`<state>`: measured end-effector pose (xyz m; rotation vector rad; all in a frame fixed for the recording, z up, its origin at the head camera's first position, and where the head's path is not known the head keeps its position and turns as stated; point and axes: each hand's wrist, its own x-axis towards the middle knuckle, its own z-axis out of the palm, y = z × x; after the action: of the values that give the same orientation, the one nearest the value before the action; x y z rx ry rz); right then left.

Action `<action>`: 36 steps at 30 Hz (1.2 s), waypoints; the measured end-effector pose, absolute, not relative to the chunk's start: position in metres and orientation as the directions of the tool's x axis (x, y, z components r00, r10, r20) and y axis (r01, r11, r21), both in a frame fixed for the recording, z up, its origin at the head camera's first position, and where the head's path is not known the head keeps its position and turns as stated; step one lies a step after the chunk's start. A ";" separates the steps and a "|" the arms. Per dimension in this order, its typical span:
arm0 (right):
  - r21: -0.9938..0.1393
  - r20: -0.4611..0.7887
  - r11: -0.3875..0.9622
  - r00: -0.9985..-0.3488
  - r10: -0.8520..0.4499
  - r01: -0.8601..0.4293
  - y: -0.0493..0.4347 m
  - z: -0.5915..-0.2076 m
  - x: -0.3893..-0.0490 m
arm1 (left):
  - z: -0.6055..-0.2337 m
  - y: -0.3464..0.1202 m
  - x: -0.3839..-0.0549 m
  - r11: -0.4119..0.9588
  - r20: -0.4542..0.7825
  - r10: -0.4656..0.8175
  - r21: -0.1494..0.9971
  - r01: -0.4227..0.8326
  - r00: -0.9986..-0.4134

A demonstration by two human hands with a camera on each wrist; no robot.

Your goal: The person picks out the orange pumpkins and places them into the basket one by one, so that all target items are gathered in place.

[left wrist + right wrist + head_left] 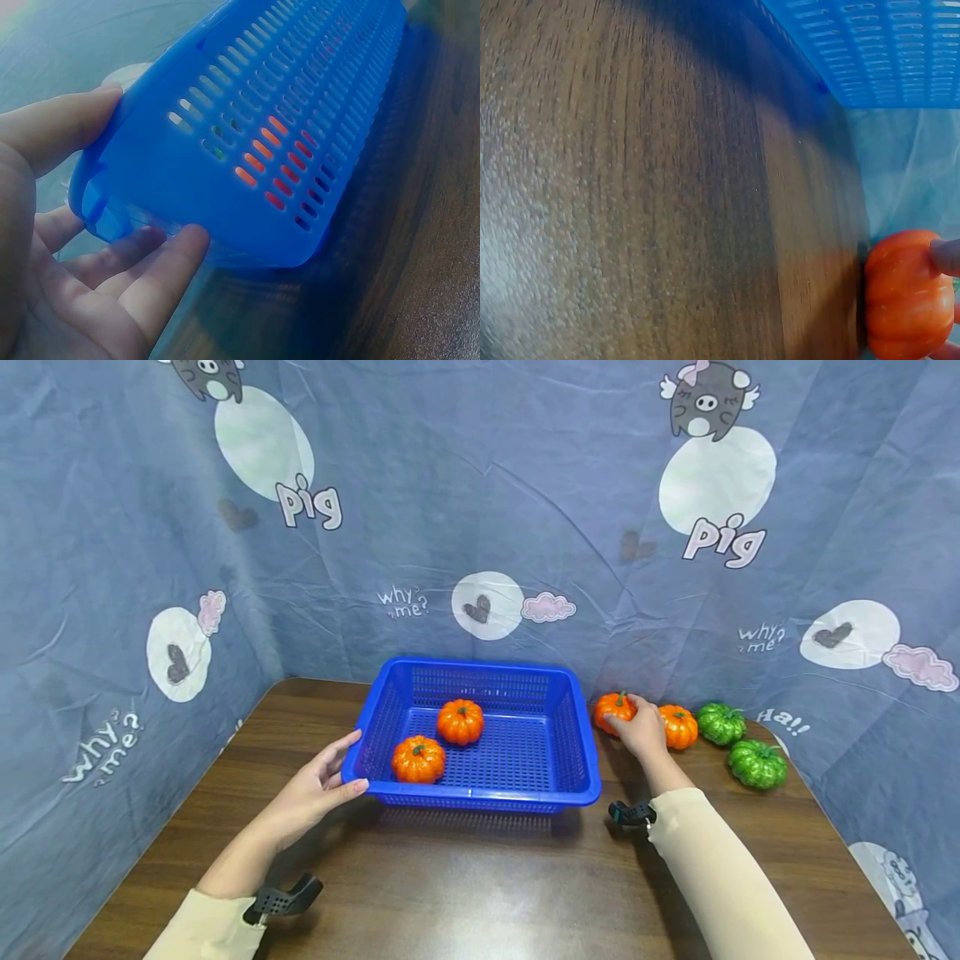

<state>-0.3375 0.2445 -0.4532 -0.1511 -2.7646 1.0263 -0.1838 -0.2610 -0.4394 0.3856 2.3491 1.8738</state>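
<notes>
A blue plastic basket (487, 795) stands on the table, holding two small orange pumpkins, one toward the back (460, 722) and one at the front left (418, 760). My left hand (318, 785) grips the basket's front left corner; in the left wrist view the thumb lies on the rim and fingers curl around the corner. Right of the basket, my right hand (642, 727) holds another orange pumpkin (611, 712) by its sides. In the right wrist view a fingertip presses this pumpkin (904, 300), while most of the hand is out of frame.
Beside the right hand sits one more orange pumpkin (678, 728). Two green pumpkins (721, 724) lie farther right, one nearer the table's right edge (757, 765). A blue printed cloth (450, 510) hangs behind the brown wooden table (480, 877) and along its sides.
</notes>
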 end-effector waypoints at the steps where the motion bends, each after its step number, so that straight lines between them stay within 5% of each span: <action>1: -0.655 0.140 0.755 -0.977 0.161 0.031 0.244 -0.453 -0.337 | -0.440 -0.261 -0.184 0.202 0.071 0.266 0.971 0.127 -0.961; 27: -0.729 0.232 0.682 -0.956 0.179 -0.049 0.251 -0.431 -0.319 | -0.439 -0.260 -0.184 0.201 0.056 0.257 0.973 0.111 -0.965; 36: -0.770 0.172 0.634 -0.980 0.099 -0.071 0.253 -0.400 -0.298 | -0.439 -0.261 -0.183 0.224 0.051 0.250 0.969 0.109 -0.967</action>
<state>-0.2979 0.2530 -0.3999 -0.0233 -2.6565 1.2655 -0.1830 -0.2607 -0.4387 0.3483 2.3650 1.8560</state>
